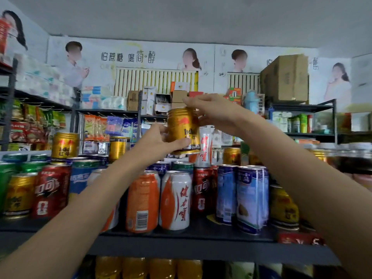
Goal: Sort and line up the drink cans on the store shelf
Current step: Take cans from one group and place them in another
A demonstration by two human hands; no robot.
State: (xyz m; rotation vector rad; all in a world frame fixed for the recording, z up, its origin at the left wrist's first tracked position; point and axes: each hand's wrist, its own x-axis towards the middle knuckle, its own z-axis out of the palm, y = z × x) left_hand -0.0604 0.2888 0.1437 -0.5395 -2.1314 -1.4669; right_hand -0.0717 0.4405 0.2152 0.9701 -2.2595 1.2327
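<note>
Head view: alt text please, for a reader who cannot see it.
Both hands hold a gold can above a store shelf crowded with mixed drink cans: the left hand grips its lower side, the right hand its top. Orange, white, red and blue cans fill the front row.

Views: one, worn on the person's head.
Facing: forward, level with the shelf (191, 236) of cans, tipped slightly up so the ceiling fills the top.
Nearness: close; both forearms reach in from the bottom corners over the shelf.
Lens: wide, bending edges beside the shelf.
Shared area: none, single view.
</note>
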